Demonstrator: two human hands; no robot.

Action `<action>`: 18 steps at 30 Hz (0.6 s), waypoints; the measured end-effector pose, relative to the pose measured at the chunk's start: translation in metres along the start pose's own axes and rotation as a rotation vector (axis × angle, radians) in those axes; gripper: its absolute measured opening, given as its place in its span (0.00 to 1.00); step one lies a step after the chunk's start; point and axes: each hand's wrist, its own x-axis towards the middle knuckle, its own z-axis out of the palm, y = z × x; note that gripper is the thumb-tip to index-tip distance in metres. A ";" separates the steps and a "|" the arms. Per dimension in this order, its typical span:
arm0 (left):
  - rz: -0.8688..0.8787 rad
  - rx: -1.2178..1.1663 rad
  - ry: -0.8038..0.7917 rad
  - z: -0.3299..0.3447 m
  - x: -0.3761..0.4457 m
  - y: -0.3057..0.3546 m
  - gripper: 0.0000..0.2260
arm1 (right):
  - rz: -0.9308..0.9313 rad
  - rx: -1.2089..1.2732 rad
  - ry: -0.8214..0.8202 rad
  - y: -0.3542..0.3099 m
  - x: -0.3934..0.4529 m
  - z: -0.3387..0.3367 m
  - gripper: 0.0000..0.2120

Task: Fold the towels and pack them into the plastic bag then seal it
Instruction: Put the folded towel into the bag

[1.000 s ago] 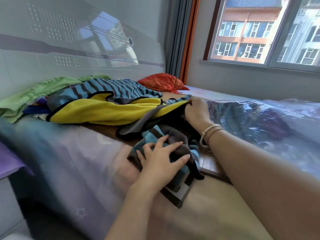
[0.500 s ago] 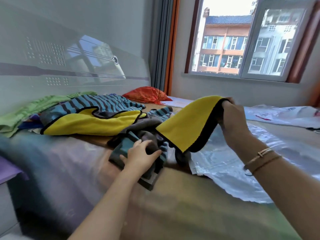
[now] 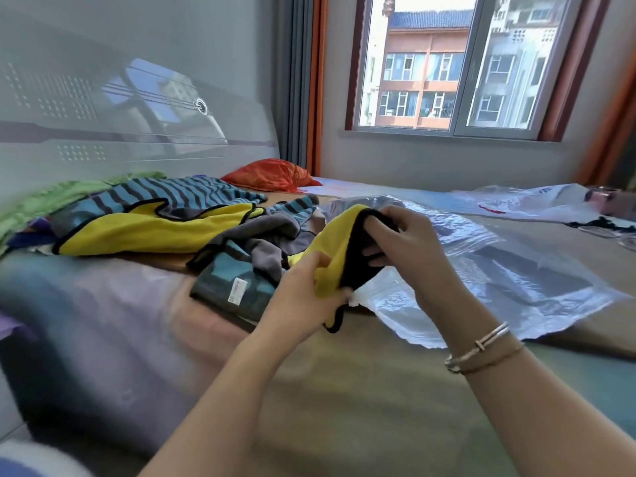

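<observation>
A small yellow towel (image 3: 335, 246) with black trim is lifted above the bed, held by both hands. My left hand (image 3: 303, 297) grips its lower edge and my right hand (image 3: 402, 249) pinches its upper corner. Just left of them lies a folded teal-and-grey towel (image 3: 237, 284) with a white label. Behind it a pile holds another yellow towel (image 3: 151, 232), a blue striped towel (image 3: 172, 192) and a green towel (image 3: 51, 197). The clear plastic bag (image 3: 499, 270) lies flat on the bed under and right of my right hand.
An orange cloth bundle (image 3: 272, 175) sits at the far end by the curtain. A white plastic bag (image 3: 523, 201) and dark small items lie at the far right. The headboard wall runs along the left; a window is ahead.
My left hand left the folded teal towel and took the yellow towel's lower edge. My right hand brought the yellow towel down and closer to me.
</observation>
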 end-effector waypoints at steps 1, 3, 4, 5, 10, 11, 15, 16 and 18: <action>0.035 0.000 0.063 0.000 0.001 0.000 0.06 | -0.044 -0.088 0.037 0.002 0.001 -0.001 0.07; 0.070 -0.018 0.170 -0.005 0.002 0.001 0.06 | -0.110 -0.258 0.111 0.011 0.007 -0.005 0.05; 0.072 -0.038 0.200 -0.009 0.002 0.002 0.05 | -0.097 -0.313 0.124 0.017 0.009 -0.008 0.06; 0.067 -0.057 0.222 -0.012 0.003 0.002 0.05 | -0.059 -0.341 0.114 0.024 0.010 -0.010 0.09; 0.000 -0.209 0.364 -0.022 0.003 0.001 0.04 | 0.144 -0.410 -0.086 0.047 0.005 -0.016 0.20; -0.005 -0.223 0.404 -0.024 0.002 0.002 0.04 | 0.153 -0.446 -0.125 0.048 0.003 -0.017 0.19; -0.014 -0.325 0.475 -0.035 0.001 0.007 0.04 | 0.081 -0.560 -0.076 0.049 -0.003 -0.024 0.08; -0.015 -0.363 0.467 -0.037 0.000 0.010 0.03 | 0.074 -0.515 -0.024 0.048 -0.004 -0.025 0.06; -0.020 -0.431 0.433 -0.040 -0.002 0.018 0.04 | 0.101 -0.335 0.094 0.044 -0.006 -0.029 0.06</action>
